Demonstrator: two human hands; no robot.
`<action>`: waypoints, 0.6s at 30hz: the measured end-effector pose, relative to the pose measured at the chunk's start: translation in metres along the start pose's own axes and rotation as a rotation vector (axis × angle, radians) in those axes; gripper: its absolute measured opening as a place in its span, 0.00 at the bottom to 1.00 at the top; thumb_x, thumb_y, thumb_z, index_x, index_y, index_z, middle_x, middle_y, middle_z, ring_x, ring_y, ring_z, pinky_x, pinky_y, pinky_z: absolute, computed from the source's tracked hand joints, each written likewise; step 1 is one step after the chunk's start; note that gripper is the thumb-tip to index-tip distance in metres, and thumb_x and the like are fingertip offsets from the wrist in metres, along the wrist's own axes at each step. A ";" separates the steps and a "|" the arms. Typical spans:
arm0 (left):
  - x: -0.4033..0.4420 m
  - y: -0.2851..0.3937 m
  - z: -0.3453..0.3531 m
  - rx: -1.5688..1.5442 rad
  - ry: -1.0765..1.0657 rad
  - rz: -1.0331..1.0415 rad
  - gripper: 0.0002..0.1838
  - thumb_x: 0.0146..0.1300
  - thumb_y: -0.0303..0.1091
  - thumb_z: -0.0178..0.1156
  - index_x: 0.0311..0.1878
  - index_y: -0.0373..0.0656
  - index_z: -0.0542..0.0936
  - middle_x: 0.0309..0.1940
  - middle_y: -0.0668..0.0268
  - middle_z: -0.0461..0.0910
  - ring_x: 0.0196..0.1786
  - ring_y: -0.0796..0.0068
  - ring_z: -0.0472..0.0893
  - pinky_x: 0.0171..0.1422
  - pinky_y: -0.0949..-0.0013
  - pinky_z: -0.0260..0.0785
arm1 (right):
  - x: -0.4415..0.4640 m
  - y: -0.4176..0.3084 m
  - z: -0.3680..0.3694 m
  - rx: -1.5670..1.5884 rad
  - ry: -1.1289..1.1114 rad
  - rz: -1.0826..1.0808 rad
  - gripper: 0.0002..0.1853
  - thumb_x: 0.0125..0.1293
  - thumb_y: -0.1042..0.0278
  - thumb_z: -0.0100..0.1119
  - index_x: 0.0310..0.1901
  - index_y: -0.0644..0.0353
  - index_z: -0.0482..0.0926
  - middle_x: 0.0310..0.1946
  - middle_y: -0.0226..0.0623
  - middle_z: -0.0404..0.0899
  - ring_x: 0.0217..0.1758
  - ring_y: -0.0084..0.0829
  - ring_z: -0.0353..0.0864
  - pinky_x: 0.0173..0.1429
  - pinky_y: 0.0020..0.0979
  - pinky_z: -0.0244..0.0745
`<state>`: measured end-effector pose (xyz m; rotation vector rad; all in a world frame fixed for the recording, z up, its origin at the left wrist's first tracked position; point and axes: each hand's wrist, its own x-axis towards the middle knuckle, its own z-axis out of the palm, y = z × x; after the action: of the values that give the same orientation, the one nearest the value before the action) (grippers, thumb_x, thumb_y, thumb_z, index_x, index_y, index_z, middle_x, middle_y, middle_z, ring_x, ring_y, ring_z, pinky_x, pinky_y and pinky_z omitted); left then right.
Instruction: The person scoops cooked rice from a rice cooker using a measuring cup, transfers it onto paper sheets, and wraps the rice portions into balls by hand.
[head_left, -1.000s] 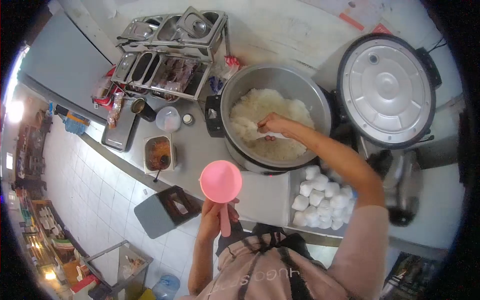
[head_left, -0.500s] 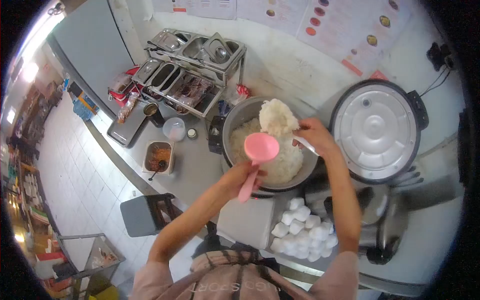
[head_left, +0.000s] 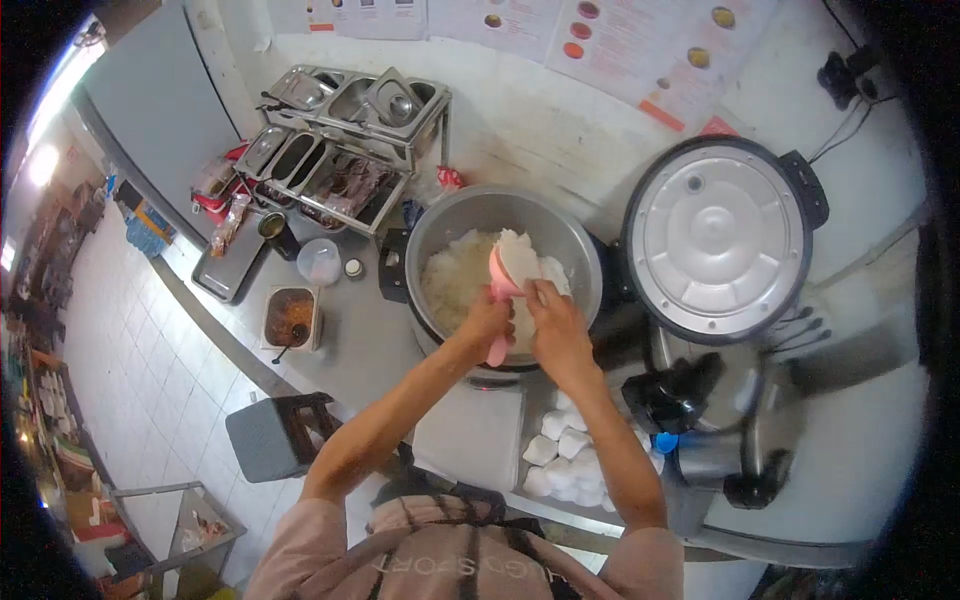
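Over the large open rice cooker (head_left: 580, 235), my left hand (head_left: 486, 322) is closed round the handle of a pink scoop (head_left: 499, 350). The scoop's cup is tilted, with white rice (head_left: 515, 254) heaped at its mouth. Close beside it on the right, my right hand (head_left: 553, 325) is closed on the white paddle, most of which is hidden by the hand and rice. More cooked rice (head_left: 452, 280) lies in the pot below both hands.
A round metal lid (head_left: 715, 240) stands right of the pot. White wrapped portions (head_left: 565, 455) fill a tray at the front. A sauce container (head_left: 292, 318) is at the left, below a rack of metal pans (head_left: 350, 110). A grey stool (head_left: 265, 440) stands on the floor.
The pink scoop has turned from facing up to tilted against the rice. My right hand has come down and left, bringing the paddle's rice to the scoop. The camera view has shifted.
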<state>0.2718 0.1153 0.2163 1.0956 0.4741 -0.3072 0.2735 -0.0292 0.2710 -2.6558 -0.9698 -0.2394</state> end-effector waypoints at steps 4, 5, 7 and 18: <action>0.001 0.004 -0.010 0.012 -0.037 0.004 0.14 0.71 0.32 0.49 0.58 0.50 0.64 0.34 0.70 0.69 0.24 0.79 0.68 0.25 0.69 0.66 | -0.006 0.014 -0.021 0.116 -0.014 -0.038 0.31 0.52 0.86 0.56 0.62 0.65 0.74 0.58 0.48 0.74 0.51 0.52 0.79 0.56 0.44 0.76; 0.002 0.005 -0.014 0.008 -0.123 0.021 0.14 0.72 0.33 0.49 0.58 0.51 0.64 0.35 0.70 0.69 0.25 0.80 0.67 0.25 0.70 0.66 | -0.004 0.024 -0.031 0.174 0.025 -0.091 0.30 0.53 0.87 0.55 0.62 0.63 0.75 0.56 0.49 0.76 0.53 0.52 0.79 0.57 0.43 0.76; -0.008 0.010 -0.016 0.002 -0.131 0.026 0.14 0.73 0.33 0.49 0.58 0.51 0.64 0.35 0.70 0.69 0.25 0.80 0.67 0.25 0.70 0.65 | 0.007 0.046 -0.048 0.268 0.097 -0.005 0.29 0.54 0.86 0.55 0.61 0.62 0.75 0.56 0.50 0.76 0.54 0.52 0.79 0.57 0.42 0.76; -0.050 0.003 -0.025 -0.018 0.004 0.014 0.16 0.74 0.33 0.49 0.62 0.51 0.63 0.35 0.70 0.70 0.24 0.82 0.68 0.23 0.73 0.65 | 0.038 0.093 0.001 0.770 0.125 0.465 0.17 0.52 0.84 0.56 0.45 0.67 0.83 0.33 0.40 0.84 0.32 0.32 0.83 0.40 0.32 0.77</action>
<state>0.2243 0.1389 0.2349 1.0816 0.4719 -0.2883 0.3631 -0.0733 0.2587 -2.0290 -0.2829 0.0696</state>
